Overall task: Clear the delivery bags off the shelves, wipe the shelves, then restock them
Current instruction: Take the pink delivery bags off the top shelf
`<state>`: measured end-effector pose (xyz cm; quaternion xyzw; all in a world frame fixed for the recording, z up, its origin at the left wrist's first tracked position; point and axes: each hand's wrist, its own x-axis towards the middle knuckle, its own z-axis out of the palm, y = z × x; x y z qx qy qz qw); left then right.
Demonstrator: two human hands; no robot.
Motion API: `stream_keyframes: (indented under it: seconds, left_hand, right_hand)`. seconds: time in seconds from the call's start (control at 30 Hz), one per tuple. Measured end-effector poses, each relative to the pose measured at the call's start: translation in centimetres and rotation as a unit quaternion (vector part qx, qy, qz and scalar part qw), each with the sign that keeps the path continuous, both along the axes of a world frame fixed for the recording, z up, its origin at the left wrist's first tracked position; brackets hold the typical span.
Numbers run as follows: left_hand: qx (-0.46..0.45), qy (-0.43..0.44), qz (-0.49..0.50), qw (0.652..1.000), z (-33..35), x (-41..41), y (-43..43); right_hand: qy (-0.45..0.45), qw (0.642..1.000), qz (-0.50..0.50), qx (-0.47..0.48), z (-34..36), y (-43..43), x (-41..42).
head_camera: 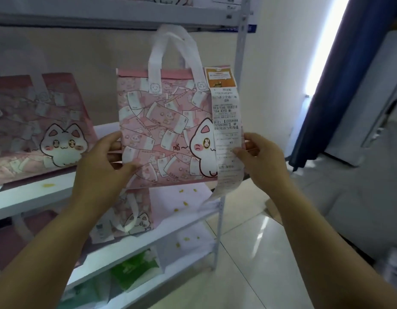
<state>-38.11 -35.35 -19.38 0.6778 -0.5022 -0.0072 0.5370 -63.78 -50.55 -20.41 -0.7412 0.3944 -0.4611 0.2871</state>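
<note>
A pink delivery bag (161,128) printed with a white cat and banknotes hangs in the air in front of the shelves, its white handles upright. My left hand (104,161) grips its left edge, thumb across the front. My right hand (260,157) grips the right edge, thumb pressing on a long white receipt (226,121) stapled at the bag's top right corner. The receipt curls below the bag. The white middle shelf (37,195) lies just behind and below the bag.
A second pink cat bag (41,126) stands on the middle shelf at left. Another pink bag (135,215) lies on the shelf below, with small yellow specks nearby. Green bags (135,268) sit on the lowest shelf. A grey upright post (239,52) and a blue curtain (340,85) stand to the right.
</note>
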Motion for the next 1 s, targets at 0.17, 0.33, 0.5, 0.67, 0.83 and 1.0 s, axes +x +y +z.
stream_keyframes:
  seconds: [0.17, 0.33, 0.5, 0.67, 0.83, 1.0]
  left_hand:
    - [-0.005, 0.016, -0.060, 0.998, 0.0, -5.0, -2.0]
    - [-0.018, 0.012, -0.113, 0.993, 0.0, -11.5, -6.2]
    - [-0.033, 0.021, -0.161, 0.986, -0.2, -20.2, -12.4]
    - [-0.048, 0.041, -0.213, 0.975, -0.7, -30.3, -20.1]
    - [-0.043, 0.043, -0.248, 0.967, -1.1, -39.2, -26.4]
    - [-0.028, 0.039, -0.279, 0.959, -0.6, -45.0, -33.0]
  right_hand:
    - [-0.025, 0.998, -0.052, 0.012, 0.2, 1.7, -6.8]
    - [-0.020, 0.995, -0.102, 0.006, 0.7, 1.1, -14.5]
    - [-0.024, 0.990, -0.138, -0.005, 1.1, -1.8, -23.8]
    - [-0.010, 0.981, -0.193, -0.024, 1.5, -6.0, -34.0]
    - [0.010, 0.964, -0.263, -0.040, 1.9, -9.9, -42.4]
    - [0.031, 0.950, -0.306, -0.044, 2.1, -14.2, -48.0]
